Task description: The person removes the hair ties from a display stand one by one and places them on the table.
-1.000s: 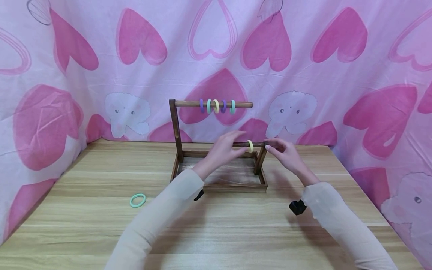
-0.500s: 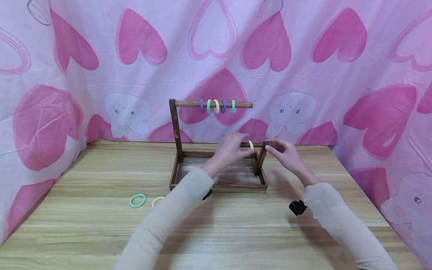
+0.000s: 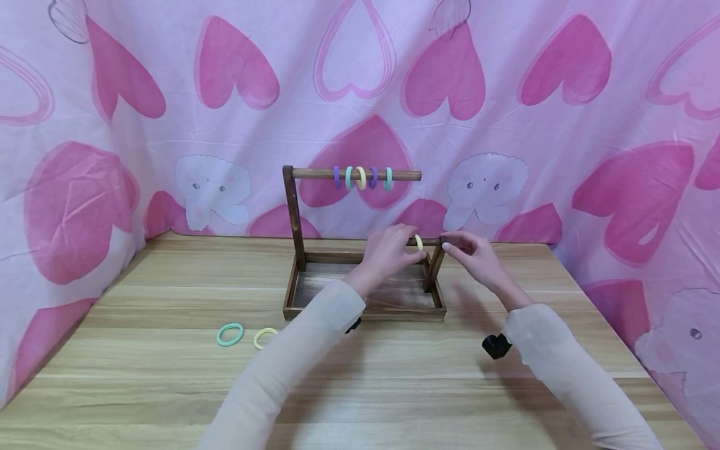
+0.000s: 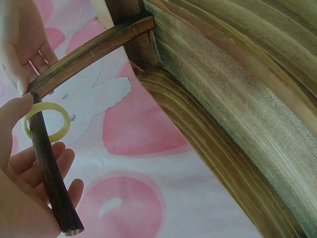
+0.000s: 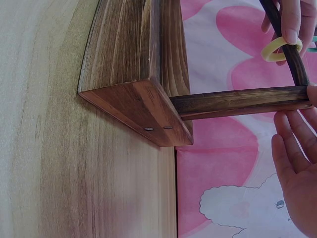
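Note:
A brown wooden rack [image 3: 365, 314] has a tray base, a tall post with an upper bar [image 3: 315, 172], and a shorter post with a lower bar [image 4: 49, 178]. One pale yellow ring [image 4: 63, 130] encircles the lower bar near the short post [image 5: 237, 102]. My left hand [image 3: 384, 251] pinches this ring between thumb and fingers, which reach around the bar. At the corner where bar meets short post, my right hand [image 3: 474, 257] grips the rack with thumb and fingertips. Several purple, green and yellow rings [image 3: 361, 178] hang on the upper bar.
On the tabletop to the left lie a green ring [image 3: 230, 334] and another yellow ring [image 3: 263, 338], close to my left sleeve. A pink heart-patterned cloth [image 3: 236, 62] stands behind the wooden table [image 3: 394, 387]. The upper bar's right end is free.
My left hand has shifted right along the lower bar, with the yellow ring moving slightly that way. A yellow ring on the table has come out from behind my left sleeve. My right hand stays put.

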The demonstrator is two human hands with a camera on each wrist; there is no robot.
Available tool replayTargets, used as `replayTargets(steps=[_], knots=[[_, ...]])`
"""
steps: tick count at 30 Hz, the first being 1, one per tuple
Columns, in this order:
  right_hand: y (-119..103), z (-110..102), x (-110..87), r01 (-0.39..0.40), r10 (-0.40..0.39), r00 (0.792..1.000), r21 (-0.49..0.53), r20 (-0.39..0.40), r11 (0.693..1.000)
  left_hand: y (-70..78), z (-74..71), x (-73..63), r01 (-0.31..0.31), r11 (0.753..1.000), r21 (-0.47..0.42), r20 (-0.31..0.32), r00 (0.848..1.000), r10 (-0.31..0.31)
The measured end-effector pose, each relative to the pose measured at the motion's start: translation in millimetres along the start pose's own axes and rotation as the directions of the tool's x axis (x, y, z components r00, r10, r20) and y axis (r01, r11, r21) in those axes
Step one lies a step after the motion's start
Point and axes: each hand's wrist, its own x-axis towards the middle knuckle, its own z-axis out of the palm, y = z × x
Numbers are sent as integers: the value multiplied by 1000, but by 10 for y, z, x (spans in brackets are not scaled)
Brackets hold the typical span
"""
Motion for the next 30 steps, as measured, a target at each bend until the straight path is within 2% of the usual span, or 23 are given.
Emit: replayTargets(steps=[9, 17, 23, 30], knots=[[9, -6, -1, -8, 8, 1000, 5, 1, 1000, 14, 22, 2, 4, 1000, 31, -22, 1000, -3], [15, -3, -1, -25, 25, 1000, 10, 3, 1000, -64, -22, -18, -14, 999, -32, -36, 999, 13], [16, -6, 1, -30, 30, 1000, 5, 5, 1000, -180, -74, -67, 14, 992, -127, -24, 1000, -17], [14, -7, 5, -21, 21, 1000, -10, 4, 1000, -326, -105, -117, 37, 963, -268, 2, 999, -38]])
